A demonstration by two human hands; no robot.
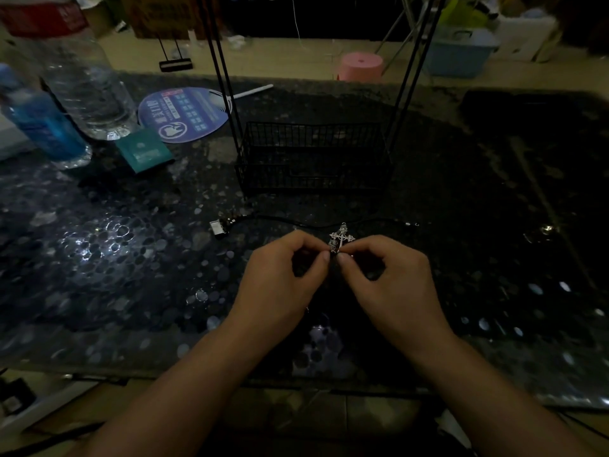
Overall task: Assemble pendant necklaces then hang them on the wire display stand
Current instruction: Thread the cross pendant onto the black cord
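together, left hand (pixel 283 275) and right hand (pixel 392 278) pinch cross pendant (pixel 341 239).

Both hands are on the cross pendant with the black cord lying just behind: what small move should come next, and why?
Probably bring the pendant's top loop to the free cord end. The left hand and right hand both pinch the cross pendant, while the black cord lies unthreaded on the table, and the wire stand shows nothing hung.
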